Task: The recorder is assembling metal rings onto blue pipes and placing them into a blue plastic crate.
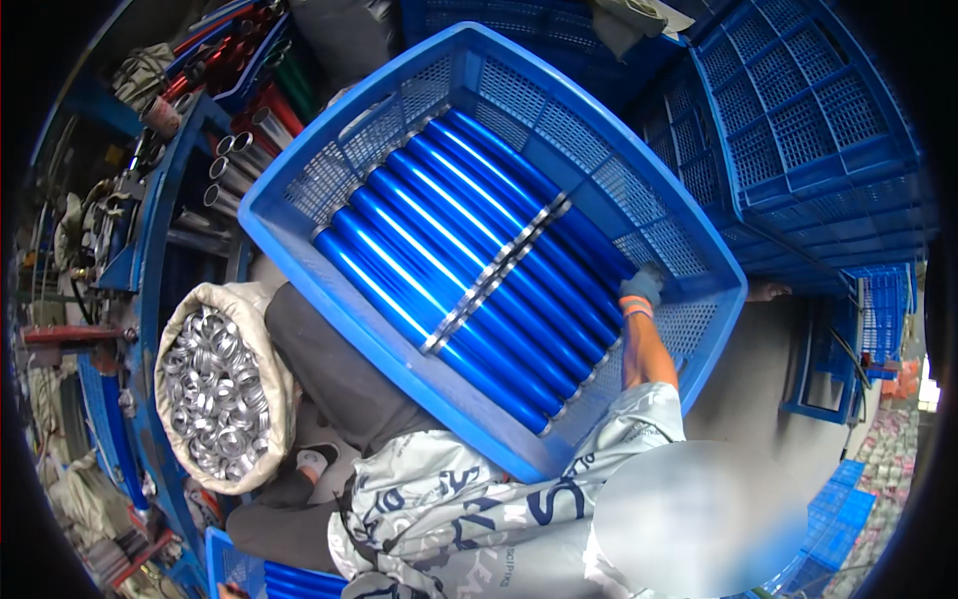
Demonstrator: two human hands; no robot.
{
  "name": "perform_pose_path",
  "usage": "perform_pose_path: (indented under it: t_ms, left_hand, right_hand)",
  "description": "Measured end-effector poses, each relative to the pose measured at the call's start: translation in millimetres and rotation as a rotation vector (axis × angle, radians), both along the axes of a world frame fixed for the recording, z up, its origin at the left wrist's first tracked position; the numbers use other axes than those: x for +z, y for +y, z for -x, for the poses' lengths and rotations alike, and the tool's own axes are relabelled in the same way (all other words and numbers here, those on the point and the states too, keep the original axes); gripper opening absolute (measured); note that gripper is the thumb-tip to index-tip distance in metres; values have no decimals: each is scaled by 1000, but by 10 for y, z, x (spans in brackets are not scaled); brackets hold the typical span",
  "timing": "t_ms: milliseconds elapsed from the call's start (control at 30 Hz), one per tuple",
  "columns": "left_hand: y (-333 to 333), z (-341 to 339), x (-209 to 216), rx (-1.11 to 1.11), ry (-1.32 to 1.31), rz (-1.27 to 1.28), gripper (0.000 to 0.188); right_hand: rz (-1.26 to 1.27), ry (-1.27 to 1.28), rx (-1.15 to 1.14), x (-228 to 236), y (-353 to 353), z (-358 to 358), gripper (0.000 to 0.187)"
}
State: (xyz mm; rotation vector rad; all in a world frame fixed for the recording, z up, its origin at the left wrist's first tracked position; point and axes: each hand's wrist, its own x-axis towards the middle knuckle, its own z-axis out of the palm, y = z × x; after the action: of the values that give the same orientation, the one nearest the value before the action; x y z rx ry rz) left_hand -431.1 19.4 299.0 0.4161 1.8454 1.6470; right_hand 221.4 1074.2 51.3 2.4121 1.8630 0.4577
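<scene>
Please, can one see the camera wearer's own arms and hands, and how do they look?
The wearer's own arms and hands are not clearly visible. The clearest forearm seems a co-worker's: gray-blue glove, orange cuff, pale sleeve with dark lettering.

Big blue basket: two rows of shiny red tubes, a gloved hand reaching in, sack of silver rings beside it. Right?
Not quite: in the head view the tubes are blue, not red. The two rows in the blue basket, gloved hand and sack of silver rings stand.
</scene>
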Motion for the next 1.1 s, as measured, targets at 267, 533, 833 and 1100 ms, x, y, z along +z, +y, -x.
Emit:
perform_pose_path:
  t_ms: [267,533,833,1100]
  left_hand:
    - [1078,-1905,-1892,-166,-191,857,76]
    - [-624,-2993,-1266,452,-667,1345,91]
    - [-134,-3817,-1788,940,-315,1557,78]
    - [-456,-3985,-1909,1326,-286,789,74]
  right_hand:
    - [91,591,431,-255,-579,1642,52]
    - [-155,1263,1347,2103,-1329,4548,38]
    - [860,693,2339,2886,-5008,7058,59]
    - [417,239,2618,2171,-5976,7716,67]
